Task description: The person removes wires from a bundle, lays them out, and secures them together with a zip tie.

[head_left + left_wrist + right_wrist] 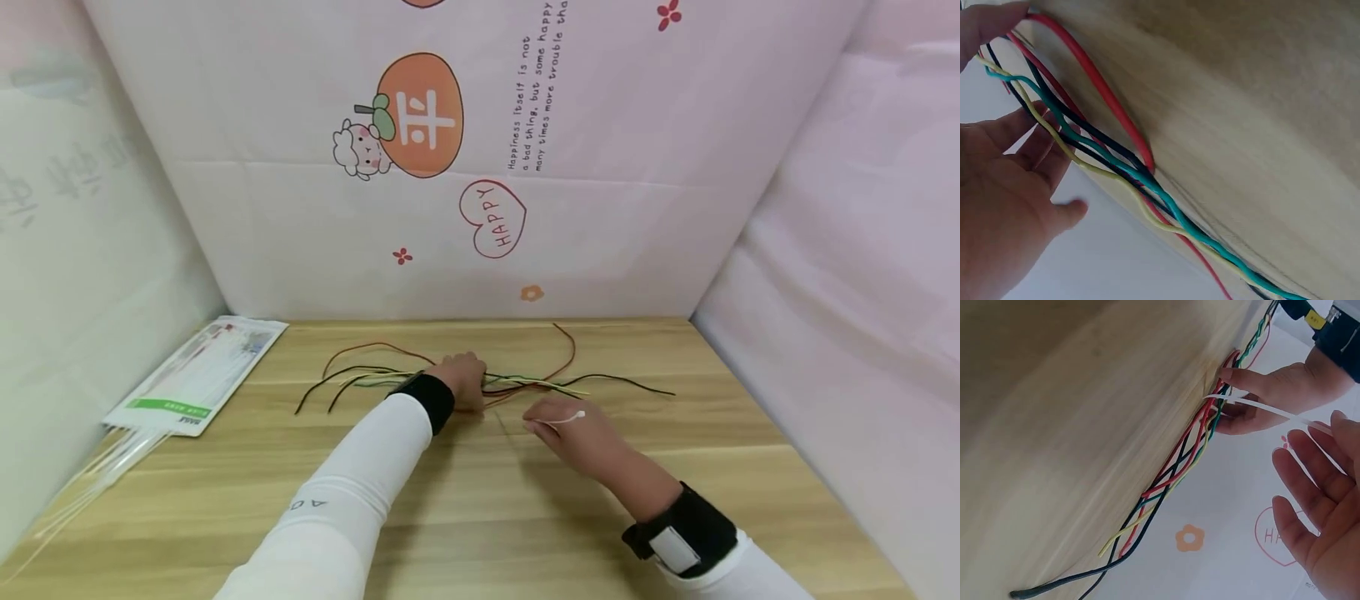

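Observation:
A bundle of thin red, black, green and yellow wires (1100, 87) lies lengthwise along the wooden table. Near the middle of the bundle, my left hand (463, 382) grips the wires between thumb and fingers. My right hand (573, 429) is just to the right and nearer to me, pinching a white cable tie (1260, 406) between thumb and index finger. The tie's far end reaches the wires beside the left hand in the right wrist view; whether it passes beneath them I cannot tell. The other fingers of the right hand are spread.
At the table's left lies a white plastic package (198, 375) with a green stripe, and several white cable ties (112, 467) stick out of it. Printed white cloth walls (600, 242) enclose the wooden table (465, 517) at the back and on both sides.

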The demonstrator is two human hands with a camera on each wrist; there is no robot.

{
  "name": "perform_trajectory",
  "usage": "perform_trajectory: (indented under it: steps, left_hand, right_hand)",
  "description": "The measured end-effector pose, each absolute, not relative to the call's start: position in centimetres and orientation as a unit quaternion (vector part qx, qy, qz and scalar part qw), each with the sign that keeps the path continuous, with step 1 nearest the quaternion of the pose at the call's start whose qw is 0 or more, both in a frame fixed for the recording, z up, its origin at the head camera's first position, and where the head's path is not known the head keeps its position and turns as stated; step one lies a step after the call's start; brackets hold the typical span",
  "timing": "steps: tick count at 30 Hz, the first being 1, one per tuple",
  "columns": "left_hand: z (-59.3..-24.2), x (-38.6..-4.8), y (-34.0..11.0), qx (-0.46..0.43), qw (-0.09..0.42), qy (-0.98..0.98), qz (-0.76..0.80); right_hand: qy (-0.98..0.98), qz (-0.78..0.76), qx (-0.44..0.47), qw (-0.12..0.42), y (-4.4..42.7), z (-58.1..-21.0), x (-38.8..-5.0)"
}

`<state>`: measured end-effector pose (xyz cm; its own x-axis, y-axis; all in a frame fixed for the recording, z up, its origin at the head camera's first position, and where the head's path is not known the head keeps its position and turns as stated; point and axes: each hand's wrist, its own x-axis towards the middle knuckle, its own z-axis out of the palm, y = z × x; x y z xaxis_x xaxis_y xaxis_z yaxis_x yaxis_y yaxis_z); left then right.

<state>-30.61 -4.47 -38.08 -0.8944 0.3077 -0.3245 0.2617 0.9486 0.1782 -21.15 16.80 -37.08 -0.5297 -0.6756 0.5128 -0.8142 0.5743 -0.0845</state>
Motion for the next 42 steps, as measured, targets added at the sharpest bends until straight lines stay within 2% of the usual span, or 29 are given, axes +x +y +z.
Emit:
perform_trajectory:
  steps: [6, 13, 21, 26, 27, 29, 30, 32, 34, 37, 42]
  left_hand:
    - [-38.7, -31.6, -3.4, 0.198, 0.149, 0.967, 0.060]
    - [-39.0, -32.5, -3.1, 0.248, 0.101, 0.963, 0.041]
    - [-39.4, -32.8, -4.1, 0.246, 0.104, 0.951, 0.156]
    - [-39.2, -33.9, -4.3, 0.208, 0.132, 0.942, 0.228]
    - [-39.2, -34.0, -4.3, 0.199, 0.125, 0.945, 0.229]
    - [-41.3, -36.3, -4.2, 0.178, 0.109, 0.952, 0.226]
    - [-42.9, -37.7, -4.2, 0.176, 0.081, 0.955, 0.226]
    - [-44.7, -39.3, -4.0, 0.150, 0.058, 0.964, 0.212]
    - [-45.6, -39.9, -3.7, 0.120, 0.059, 0.968, 0.210]
    - [-43.2, -37.2, -3.2, 0.071, 0.082, 0.972, 0.207]
    - [-41.3, -33.7, -2.9, 0.045, 0.047, 0.976, 0.207]
  right_hand:
    - [-0.902, 0.137, 0.374, 0.166, 16.2, -36.6, -22.0]
    - [-0.907, 0.131, 0.361, 0.177, 15.7, -36.8, -23.2]
    - [-0.883, 0.056, 0.411, 0.220, 14.9, -38.0, -24.5]
    - [-0.892, 0.004, 0.414, 0.181, 14.4, -38.9, -25.0]
    - [-0.896, -0.004, 0.409, 0.170, 14.3, -39.0, -25.1]
    - [-0.902, -0.016, 0.402, 0.153, 14.0, -39.2, -25.2]
    - [-0.905, -0.021, 0.398, 0.147, 13.9, -39.2, -25.2]
    - [-0.909, -0.027, 0.395, 0.133, 13.6, -39.2, -25.2]
    - [-0.909, -0.038, 0.399, 0.117, 13.3, -39.3, -25.1]
    - [-0.907, -0.050, 0.406, 0.095, 12.9, -39.6, -25.0]
    - [-0.905, -0.050, 0.414, 0.088, 12.5, -40.6, -24.9]
